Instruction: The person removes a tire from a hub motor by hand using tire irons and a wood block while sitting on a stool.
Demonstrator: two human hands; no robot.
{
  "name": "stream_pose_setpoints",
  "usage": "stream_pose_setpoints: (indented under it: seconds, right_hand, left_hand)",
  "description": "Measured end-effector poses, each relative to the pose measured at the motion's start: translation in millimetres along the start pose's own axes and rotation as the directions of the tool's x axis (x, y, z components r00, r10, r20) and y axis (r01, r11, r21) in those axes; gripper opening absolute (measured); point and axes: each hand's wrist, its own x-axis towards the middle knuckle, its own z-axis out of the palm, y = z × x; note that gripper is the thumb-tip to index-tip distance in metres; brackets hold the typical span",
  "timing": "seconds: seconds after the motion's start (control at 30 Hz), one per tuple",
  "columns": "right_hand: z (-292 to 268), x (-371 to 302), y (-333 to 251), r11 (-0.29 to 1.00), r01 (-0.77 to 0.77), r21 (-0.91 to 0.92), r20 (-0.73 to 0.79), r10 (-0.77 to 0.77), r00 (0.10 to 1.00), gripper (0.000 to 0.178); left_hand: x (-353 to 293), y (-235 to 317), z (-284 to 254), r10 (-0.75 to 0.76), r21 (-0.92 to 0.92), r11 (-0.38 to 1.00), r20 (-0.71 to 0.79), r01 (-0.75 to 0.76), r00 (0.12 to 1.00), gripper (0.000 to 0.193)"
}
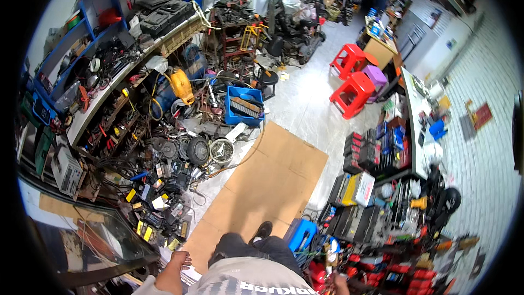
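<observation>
My left hand (179, 260) hangs at my left side, with loosely bent fingers and nothing visible in them. It is nearest to a flat sheet of brown cardboard (273, 164) on the floor, where I stand with one dark shoe (263, 230) showing. At the lower edge, only a small part of my right hand (340, 283) can be seen, beside red and black parts; its fingers are hidden. A blue plastic stool (301, 235) stands just right of my legs.
Loose batteries and chargers (158, 202), wheels (198, 150) and cables cover the floor at left, below a long cluttered workbench (103, 98). A blue crate (245, 106) sits beyond the cardboard. Red stools (352, 94) and stacked batteries (363, 150) stand at right.
</observation>
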Motion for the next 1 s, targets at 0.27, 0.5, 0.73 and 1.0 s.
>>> stream_pose_setpoints:
  seconds: [0.27,0.5,0.73,1.0]
  right_hand:
    - [37,104,-513,0.864,0.483,-0.139,0.063,-0.479,0.875,0.047]
    - [165,192,-687,0.826,0.472,-0.307,0.321,-0.376,0.869,0.042]
    - [279,220,-839,0.716,0.411,-0.565,0.313,-0.275,0.909,0.058]
    - [431,284,-1115,0.524,0.633,-0.57,0.551,-0.328,0.768,0.053]
  left_hand:
    - [-12,81,118,-0.211,-0.274,0.944,-0.079,0.183,0.974,0.027]
    - [84,270,218,-0.242,-0.458,0.859,0.034,0.23,0.97,0.016]
    - [35,723,214,0.472,0.43,0.844,-0.308,-0.322,0.826,0.047]
    - [-107,1218,40,0.842,0.858,0.405,-0.485,-0.316,-0.235,0.059]
